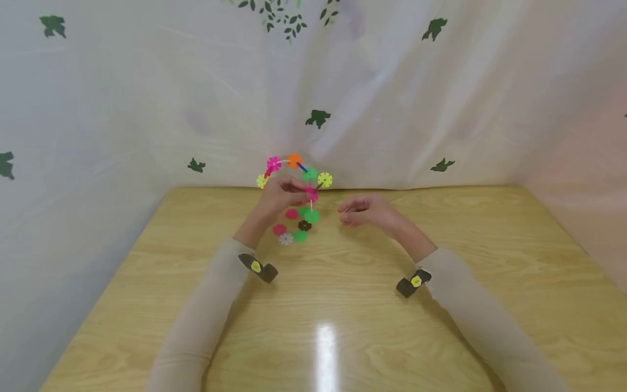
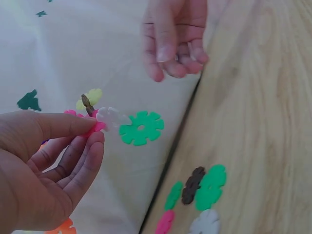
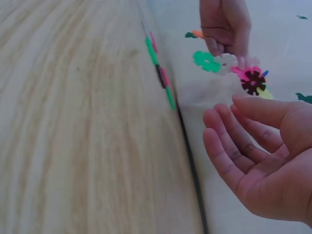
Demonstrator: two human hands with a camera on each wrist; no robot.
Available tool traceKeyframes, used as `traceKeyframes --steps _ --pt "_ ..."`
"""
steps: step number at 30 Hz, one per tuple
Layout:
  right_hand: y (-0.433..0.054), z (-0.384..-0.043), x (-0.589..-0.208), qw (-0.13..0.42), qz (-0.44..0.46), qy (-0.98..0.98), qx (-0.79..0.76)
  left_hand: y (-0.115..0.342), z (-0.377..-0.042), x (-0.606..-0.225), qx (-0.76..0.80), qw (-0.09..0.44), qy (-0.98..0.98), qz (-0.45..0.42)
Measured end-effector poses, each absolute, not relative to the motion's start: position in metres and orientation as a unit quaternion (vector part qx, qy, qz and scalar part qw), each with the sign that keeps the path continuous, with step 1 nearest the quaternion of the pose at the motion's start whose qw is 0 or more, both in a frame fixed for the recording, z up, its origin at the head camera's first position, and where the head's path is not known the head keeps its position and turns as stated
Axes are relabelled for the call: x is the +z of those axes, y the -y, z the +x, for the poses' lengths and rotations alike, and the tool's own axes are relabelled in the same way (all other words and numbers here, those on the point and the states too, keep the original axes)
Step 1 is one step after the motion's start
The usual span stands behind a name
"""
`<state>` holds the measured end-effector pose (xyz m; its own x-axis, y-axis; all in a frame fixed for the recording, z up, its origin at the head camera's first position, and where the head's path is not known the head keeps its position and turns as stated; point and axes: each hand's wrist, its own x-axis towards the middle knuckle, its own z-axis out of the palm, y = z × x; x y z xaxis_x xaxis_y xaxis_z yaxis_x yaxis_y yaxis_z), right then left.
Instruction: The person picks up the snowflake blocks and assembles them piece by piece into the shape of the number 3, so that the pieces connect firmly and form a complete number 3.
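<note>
My left hand [image 1: 278, 197] pinches a pink notched plastic disc [image 1: 312, 195] between thumb and fingers. That disc belongs to a curved chain of interlocked flower-shaped discs held above the table, with an orange disc [image 1: 294, 160], a yellow disc [image 1: 325, 179] and a green disc [image 2: 141, 128] among them. In the left wrist view a white disc [image 2: 111, 117] joins the pink one to the green one. My right hand [image 1: 367, 211] hovers to the right of the chain, apart from it. Its fingers are loosely bent, and the right wrist view shows nothing between them [image 3: 263, 161].
Several loose discs lie on the wooden table [image 1: 313, 294] below the chain, including a brown disc [image 1: 305, 225], a white disc [image 1: 286, 239] and a pink disc [image 1: 280, 229]. A pale curtain [image 1: 372, 109] with dark green bird shapes hangs behind the table's far edge.
</note>
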<state>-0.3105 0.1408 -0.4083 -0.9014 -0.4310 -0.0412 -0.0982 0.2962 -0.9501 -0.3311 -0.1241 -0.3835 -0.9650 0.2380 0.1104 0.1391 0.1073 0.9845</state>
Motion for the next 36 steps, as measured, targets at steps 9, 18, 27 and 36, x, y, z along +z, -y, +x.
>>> traceKeyframes --steps 9,18,27,36 --pt "-0.116 -0.319 -0.416 0.195 -0.253 -0.827 -0.464 0.136 -0.334 -0.376 0.655 0.041 -0.747 0.108" --pt "-0.085 -0.340 -0.415 0.183 -0.326 -0.846 -0.379 0.136 -0.332 -0.372 0.651 0.048 -0.750 0.109" --pt "-0.074 -0.346 -0.421 0.132 -0.383 -0.865 -0.296 0.136 -0.330 -0.374 0.647 0.057 -0.752 0.107" --pt "-0.088 -0.338 -0.416 0.166 -0.351 -0.858 -0.337 0.133 -0.328 -0.375 0.653 0.052 -0.745 0.125"
